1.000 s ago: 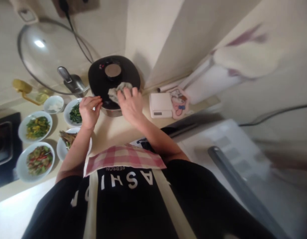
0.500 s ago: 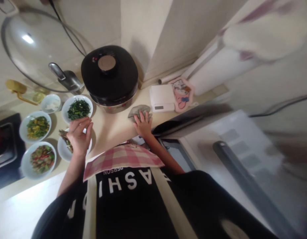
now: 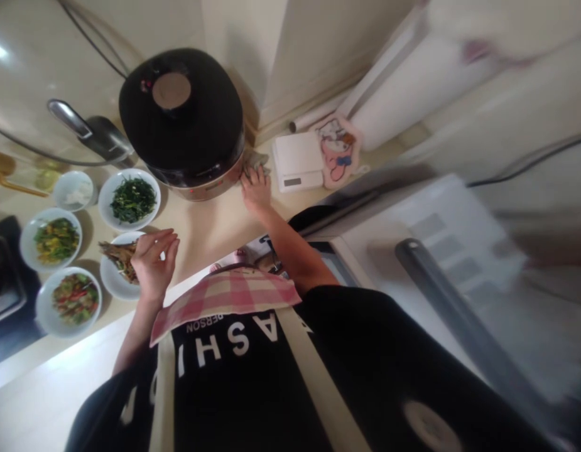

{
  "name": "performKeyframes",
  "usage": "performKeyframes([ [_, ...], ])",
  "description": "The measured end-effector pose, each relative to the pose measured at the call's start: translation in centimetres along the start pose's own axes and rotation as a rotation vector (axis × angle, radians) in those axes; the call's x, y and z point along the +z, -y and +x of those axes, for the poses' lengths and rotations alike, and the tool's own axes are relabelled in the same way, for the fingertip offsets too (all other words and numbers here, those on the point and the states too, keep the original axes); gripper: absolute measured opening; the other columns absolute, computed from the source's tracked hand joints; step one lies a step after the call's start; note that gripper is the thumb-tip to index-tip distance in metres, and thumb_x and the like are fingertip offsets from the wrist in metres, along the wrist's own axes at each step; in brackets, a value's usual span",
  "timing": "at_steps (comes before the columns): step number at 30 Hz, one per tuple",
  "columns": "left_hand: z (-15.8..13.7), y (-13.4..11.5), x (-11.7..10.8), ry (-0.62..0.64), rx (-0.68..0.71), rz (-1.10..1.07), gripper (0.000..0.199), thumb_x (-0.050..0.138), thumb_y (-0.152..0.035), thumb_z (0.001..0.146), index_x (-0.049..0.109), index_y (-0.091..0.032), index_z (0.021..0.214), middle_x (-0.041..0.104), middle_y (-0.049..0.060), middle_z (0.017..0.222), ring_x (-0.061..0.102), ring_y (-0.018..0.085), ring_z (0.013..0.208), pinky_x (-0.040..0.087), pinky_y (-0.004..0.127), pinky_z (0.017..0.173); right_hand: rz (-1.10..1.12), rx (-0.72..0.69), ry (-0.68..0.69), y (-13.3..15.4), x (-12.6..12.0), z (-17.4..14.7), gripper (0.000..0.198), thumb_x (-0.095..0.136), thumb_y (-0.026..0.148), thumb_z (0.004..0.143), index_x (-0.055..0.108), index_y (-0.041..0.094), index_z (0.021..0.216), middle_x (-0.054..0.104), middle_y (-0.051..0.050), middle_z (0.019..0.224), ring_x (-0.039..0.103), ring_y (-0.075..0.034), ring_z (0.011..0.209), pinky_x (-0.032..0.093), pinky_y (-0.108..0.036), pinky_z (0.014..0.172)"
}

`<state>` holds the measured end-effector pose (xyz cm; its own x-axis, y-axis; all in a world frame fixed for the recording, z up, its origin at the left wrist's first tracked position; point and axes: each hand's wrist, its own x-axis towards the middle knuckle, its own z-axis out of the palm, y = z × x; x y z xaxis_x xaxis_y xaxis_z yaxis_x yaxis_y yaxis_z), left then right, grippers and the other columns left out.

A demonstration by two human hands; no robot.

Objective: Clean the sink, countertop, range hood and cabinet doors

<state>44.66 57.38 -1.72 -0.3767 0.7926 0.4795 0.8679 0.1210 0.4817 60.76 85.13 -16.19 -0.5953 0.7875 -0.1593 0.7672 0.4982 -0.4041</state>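
My right hand (image 3: 256,191) presses a grey cloth (image 3: 255,161) onto the counter, against the right side of a black rice cooker (image 3: 181,125). The fingers partly cover the cloth. Above the edge of a white bowl (image 3: 110,279) of small brown fish hangs my left hand (image 3: 153,260). Its fingers are loosely bent, the thumb stands apart, and nothing shows between them. That hand hides part of the bowl. A bowl of dark greens (image 3: 132,199) stands just behind it.
Further left are a bowl of yellow-green food (image 3: 56,240), a bowl with red peppers (image 3: 74,301) and a small bowl of white pieces (image 3: 75,191). Right of the cloth lie a white kitchen scale (image 3: 297,160) and a pink tray (image 3: 338,150). A dark stove (image 3: 7,282) borders the left.
My right hand has slid the cloth back and toward the rice cooker's side. The left hand stays over the fish bowl's edge. The view has shifted closer to the counter.
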Motion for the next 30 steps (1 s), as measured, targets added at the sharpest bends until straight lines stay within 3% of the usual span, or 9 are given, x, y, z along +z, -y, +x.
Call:
performKeyframes([
  [3,0.4,-0.2,1.0,0.044,0.031,-0.053,0.011,0.074,-0.029,0.1,0.084,-0.024,0.097,0.086,0.007,0.104,0.08,0.026,0.094,0.063,0.042,0.089,0.02,-0.083,-0.016,-0.2,1.6,-7.7,0.054,0.041,0.023,0.111,0.057,0.015,0.162,0.039,-0.016,0.178,0.023,-0.041,0.168,0.027,-0.065,0.131],
  [6,0.4,0.0,1.4,0.068,0.037,-0.064,0.011,0.074,-0.029,0.1,0.084,-0.025,0.097,0.086,0.007,0.104,0.081,0.026,0.095,0.063,0.042,0.089,0.068,0.0,-0.071,-1.1,2.5,-13.1,0.05,0.045,0.017,0.107,0.066,0.015,0.152,0.051,-0.018,0.17,0.037,-0.041,0.162,0.034,-0.065,0.127],
  [10,0.1,0.3,1.7,0.115,0.036,-0.087,0.013,0.074,-0.032,0.1,0.084,-0.025,0.096,0.086,0.007,0.102,0.08,0.025,0.093,0.064,0.042,0.088,0.365,0.084,-0.129,-3.5,2.2,-15.5,0.038,0.055,0.013,0.093,0.078,0.012,0.123,0.075,-0.019,0.138,0.064,-0.035,0.131,0.047,-0.058,0.118],
  [14,0.6,0.0,4.3,0.249,0.043,-0.236,0.016,0.074,-0.036,0.101,0.084,-0.023,0.098,0.085,0.008,0.1,0.079,0.024,0.092,0.064,0.039,0.086,0.701,0.242,-0.27,-5.3,0.3,-15.9,0.035,0.057,0.031,0.093,0.074,0.014,0.119,0.08,-0.013,0.11,0.073,-0.027,0.099,0.06,-0.046,0.097],
  [18,3.2,-1.9,11.9,0.394,0.105,-0.474,0.02,0.072,-0.038,0.103,0.084,-0.023,0.097,0.083,0.007,0.095,0.075,0.02,0.082,0.061,0.032,0.071,0.907,0.311,-0.511,-5.1,-1.0,-16.3,0.039,0.061,0.048,0.091,0.07,0.019,0.115,0.076,-0.008,0.103,0.071,-0.024,0.093,0.06,-0.04,0.091],
  [23,8.3,-4.7,25.7,0.404,0.092,-0.447,0.019,0.07,-0.033,0.101,0.08,-0.019,0.093,0.077,0.009,0.092,0.07,0.021,0.081,0.059,0.035,0.078,0.902,0.387,-0.498,-5.0,-0.7,-16.9,0.036,0.062,0.051,0.085,0.066,0.022,0.106,0.074,-0.006,0.098,0.068,-0.024,0.091,0.06,-0.039,0.089],
  [25,9.9,-5.0,30.3,0.451,0.075,-0.438,0.016,0.071,-0.031,0.1,0.08,-0.018,0.102,0.076,0.012,0.104,0.069,0.021,0.08,0.059,0.037,0.08,0.889,0.416,-0.495,-5.6,-0.6,-17.6,0.036,0.061,0.052,0.086,0.066,0.023,0.107,0.075,-0.006,0.098,0.069,-0.024,0.091,0.06,-0.039,0.088],
  [27,11.1,-4.7,33.6,0.47,0.08,-0.433,0.021,0.072,-0.034,0.099,0.079,-0.017,0.11,0.073,0.016,0.115,0.07,0.023,0.088,0.059,0.04,0.084,0.895,0.438,-0.509,-6.4,-0.7,-18.5,0.037,0.06,0.053,0.087,0.066,0.024,0.108,0.075,-0.006,0.099,0.07,-0.024,0.09,0.061,-0.039,0.086],
  [30,12.2,-3.7,36.2,0.473,0.14,-0.432,0.029,0.072,-0.043,0.099,0.077,-0.018,0.113,0.069,0.018,0.119,0.07,0.029,0.105,0.057,0.045,0.093,0.908,0.473,-0.518,-6.9,-0.7,-19.8,0.037,0.061,0.054,0.088,0.066,0.024,0.11,0.075,-0.007,0.1,0.071,-0.024,0.089,0.062,-0.04,0.084],
])
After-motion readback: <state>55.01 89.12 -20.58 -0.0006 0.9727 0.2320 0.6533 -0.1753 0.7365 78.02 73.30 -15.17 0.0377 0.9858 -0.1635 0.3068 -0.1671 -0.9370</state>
